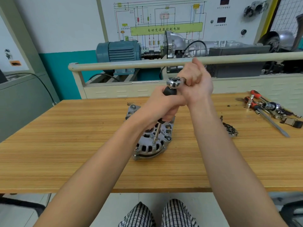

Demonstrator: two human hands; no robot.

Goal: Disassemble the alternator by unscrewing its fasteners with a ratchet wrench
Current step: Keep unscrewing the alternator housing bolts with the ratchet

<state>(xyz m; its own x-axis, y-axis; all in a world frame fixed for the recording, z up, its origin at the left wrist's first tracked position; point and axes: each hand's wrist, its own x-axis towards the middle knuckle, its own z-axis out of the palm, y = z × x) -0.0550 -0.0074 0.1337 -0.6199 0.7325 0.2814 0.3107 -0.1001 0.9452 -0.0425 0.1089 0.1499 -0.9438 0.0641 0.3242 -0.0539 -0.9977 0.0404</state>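
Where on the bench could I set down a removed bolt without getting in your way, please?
The widest bare wood lies left of the alternator, out to the table edge. The strip along the near edge is also bare. Between the alternator and the dark part the right forearm crosses. The far right corner is crowded with tools.

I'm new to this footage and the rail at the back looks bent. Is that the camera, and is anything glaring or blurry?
Head view: the wide lens bows the rail and the table edges; glare shines on the ratchet wrench head; the alternator looks sharp; lighting is even, shadows soft; the far tools look slightly smeared.
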